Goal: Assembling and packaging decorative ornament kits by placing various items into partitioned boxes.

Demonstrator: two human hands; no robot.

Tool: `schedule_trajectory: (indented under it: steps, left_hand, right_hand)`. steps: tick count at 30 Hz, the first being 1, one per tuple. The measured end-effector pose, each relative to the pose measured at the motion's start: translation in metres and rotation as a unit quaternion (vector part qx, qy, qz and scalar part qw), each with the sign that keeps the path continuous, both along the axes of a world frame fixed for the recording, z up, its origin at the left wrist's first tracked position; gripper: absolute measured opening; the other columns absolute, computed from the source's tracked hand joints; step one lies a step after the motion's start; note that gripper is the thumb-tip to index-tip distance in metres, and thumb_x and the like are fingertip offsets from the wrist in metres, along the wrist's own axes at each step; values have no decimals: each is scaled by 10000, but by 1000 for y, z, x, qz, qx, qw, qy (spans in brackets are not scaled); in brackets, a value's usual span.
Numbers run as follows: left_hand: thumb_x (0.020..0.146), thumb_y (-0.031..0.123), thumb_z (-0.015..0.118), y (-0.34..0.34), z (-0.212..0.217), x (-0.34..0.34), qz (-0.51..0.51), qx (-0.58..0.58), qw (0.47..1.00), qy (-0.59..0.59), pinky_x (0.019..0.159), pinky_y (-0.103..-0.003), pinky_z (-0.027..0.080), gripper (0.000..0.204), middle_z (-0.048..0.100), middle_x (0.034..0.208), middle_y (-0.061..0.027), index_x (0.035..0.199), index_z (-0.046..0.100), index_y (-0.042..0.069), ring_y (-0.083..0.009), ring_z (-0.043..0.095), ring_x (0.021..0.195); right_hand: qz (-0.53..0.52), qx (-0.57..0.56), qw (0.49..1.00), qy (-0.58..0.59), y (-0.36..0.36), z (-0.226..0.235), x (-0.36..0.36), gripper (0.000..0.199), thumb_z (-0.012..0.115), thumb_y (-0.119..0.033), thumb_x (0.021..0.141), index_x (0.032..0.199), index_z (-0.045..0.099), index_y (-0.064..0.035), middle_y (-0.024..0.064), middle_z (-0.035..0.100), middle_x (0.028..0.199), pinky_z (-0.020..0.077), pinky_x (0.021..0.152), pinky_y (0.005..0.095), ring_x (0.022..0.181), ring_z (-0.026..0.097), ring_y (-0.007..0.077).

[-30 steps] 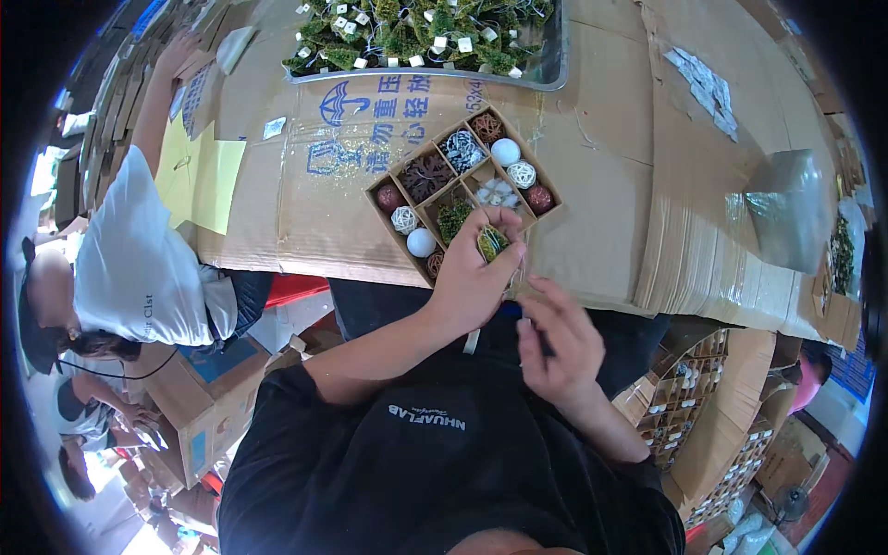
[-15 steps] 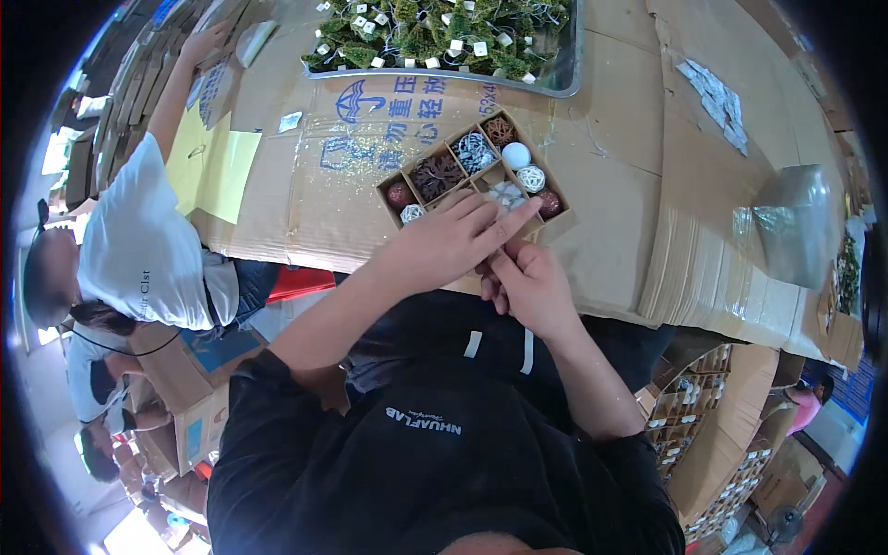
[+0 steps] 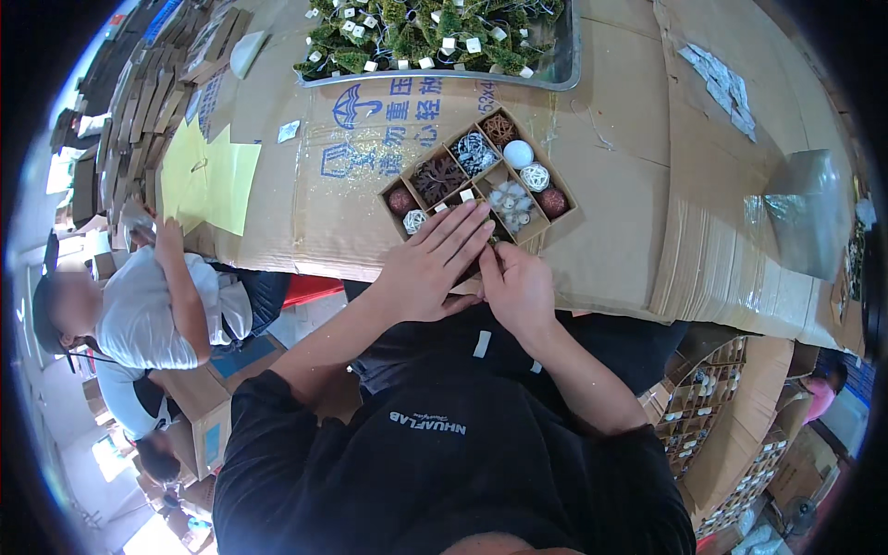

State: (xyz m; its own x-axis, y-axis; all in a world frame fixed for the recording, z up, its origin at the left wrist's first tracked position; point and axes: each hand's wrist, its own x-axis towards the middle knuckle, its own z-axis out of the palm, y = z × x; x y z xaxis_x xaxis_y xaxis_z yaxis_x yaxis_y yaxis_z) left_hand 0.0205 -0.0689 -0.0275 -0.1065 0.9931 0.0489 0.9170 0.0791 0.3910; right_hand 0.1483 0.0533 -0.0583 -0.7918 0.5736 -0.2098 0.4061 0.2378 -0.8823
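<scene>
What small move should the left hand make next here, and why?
Probably lift the left hand slightly off the divided box: it lies flat over several near compartments, with a white cube showing just beyond its fingers, so what sits underneath cannot be checked. The right hand, at the box's near side, could perhaps steady it.

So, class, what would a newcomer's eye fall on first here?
Probably the divided box of ornaments near the centre, with the left hand over it and the right hand at its near edge. Next, the metal tray of green mossy pieces at the top, then the yellow sheet at upper left.
</scene>
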Motion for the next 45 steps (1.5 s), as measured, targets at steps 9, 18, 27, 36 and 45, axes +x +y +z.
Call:
schedule_trajectory:
  steps: [9,18,27,36,45]
  left_hand:
    - [764,302,722,1,3,-1,13,-32,999,33,1200,-428,235,913,294,1572,-171,1504,290,-13,-306,274,1468]
    - [777,310,713,7,5,-11,-16,-94,993,66,1201,-432,221,924,261,1588,-172,1514,259,-13,-305,241,1483]
    - [1000,448,402,-36,-30,-41,225,226,945,-71,1179,-496,182,760,232,1550,-321,1475,234,-122,-455,209,1460]
    - [963,253,491,-25,-53,-49,333,178,926,-30,1099,-523,239,560,419,1403,-239,1407,364,-65,-398,363,1291]
    - [982,422,419,-35,-68,-50,317,177,931,-23,1058,-514,305,670,465,1347,-281,1372,391,-122,-423,416,1221]
  right_hand:
    - [43,31,998,28,18,25,11,223,621,-189,944,853,672,8,130,611,614,463,520,354,555,596,238]
    - [-25,168,984,58,119,60,75,161,659,-179,916,970,691,-31,121,670,739,511,575,319,607,644,203]
    - [-227,808,510,-186,398,136,197,349,574,-325,960,1131,636,-27,191,663,1053,476,889,488,985,629,395]
    - [-145,452,851,-226,439,162,223,182,676,-172,888,923,686,7,123,672,762,478,669,331,701,634,203]
    - [-185,340,920,-57,462,201,236,136,684,-123,914,873,685,7,20,635,825,451,687,230,717,539,79]
